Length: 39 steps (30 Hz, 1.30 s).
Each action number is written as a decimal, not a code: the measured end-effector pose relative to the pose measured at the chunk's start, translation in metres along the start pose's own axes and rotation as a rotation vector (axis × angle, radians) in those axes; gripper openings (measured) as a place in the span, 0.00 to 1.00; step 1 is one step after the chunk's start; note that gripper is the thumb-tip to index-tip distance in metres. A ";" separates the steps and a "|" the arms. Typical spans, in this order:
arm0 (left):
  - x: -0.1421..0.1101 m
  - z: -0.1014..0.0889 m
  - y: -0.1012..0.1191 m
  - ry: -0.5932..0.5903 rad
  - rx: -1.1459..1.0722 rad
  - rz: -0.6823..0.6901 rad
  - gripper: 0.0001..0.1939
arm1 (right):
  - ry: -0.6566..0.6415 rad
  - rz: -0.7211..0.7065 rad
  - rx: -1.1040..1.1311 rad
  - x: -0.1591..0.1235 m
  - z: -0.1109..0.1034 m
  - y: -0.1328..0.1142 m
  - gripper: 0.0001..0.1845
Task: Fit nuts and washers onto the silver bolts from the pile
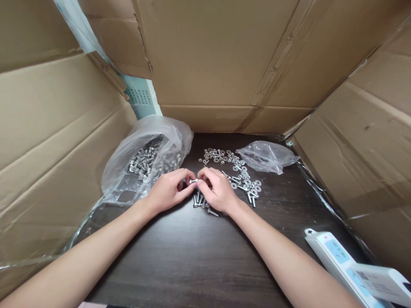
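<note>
Small bolt sits between the two hands, long axis running crosswise from left to right. Left hand pinches it from one side, thumb and finger drawn in; right hand pinches the other — neither is clearly nearer, both touch it. Loose bolts lie just on the near side of the pinch; washers spread to the right of the right hand. Plastic bag lies left of and beyond the left hand. Fingertips mask the bolt's ends — cannot tell whether a nut is on it. Cloudy plastic blurs part of the bag's contents.
</note>
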<state>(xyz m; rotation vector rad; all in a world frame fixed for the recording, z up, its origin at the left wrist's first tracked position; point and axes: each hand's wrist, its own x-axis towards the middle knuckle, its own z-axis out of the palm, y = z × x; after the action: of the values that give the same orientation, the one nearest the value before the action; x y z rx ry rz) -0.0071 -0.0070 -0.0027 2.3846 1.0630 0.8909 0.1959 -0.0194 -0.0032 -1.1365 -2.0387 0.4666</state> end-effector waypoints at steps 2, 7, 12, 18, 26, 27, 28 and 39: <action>0.000 0.000 0.000 -0.003 -0.007 0.004 0.06 | -0.015 -0.011 0.003 0.000 0.000 0.000 0.05; -0.001 0.000 0.000 0.010 -0.014 0.034 0.06 | -0.041 -0.033 -0.086 0.001 0.003 0.003 0.20; 0.000 0.000 0.000 0.024 -0.012 0.034 0.06 | 0.019 -0.024 -0.056 0.001 0.001 0.001 0.16; -0.001 0.000 0.000 0.008 -0.004 0.041 0.07 | -0.029 -0.051 -0.047 0.001 0.000 0.002 0.17; 0.000 -0.001 -0.001 0.015 0.001 0.036 0.08 | -0.003 -0.036 -0.073 0.001 0.002 0.003 0.17; 0.000 0.000 -0.001 0.015 0.002 0.033 0.08 | -0.003 -0.027 -0.057 0.001 0.002 0.002 0.15; 0.000 0.000 -0.002 0.014 0.005 0.031 0.08 | -0.007 -0.019 -0.043 0.001 0.001 0.002 0.12; 0.001 0.000 0.001 0.015 0.013 0.053 0.07 | -0.036 -0.043 -0.123 0.002 0.004 0.004 0.17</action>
<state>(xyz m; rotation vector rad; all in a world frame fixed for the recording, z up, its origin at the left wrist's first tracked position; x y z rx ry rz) -0.0060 -0.0069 -0.0021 2.4309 1.0182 0.9236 0.1948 -0.0152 -0.0071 -1.1616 -2.1438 0.3470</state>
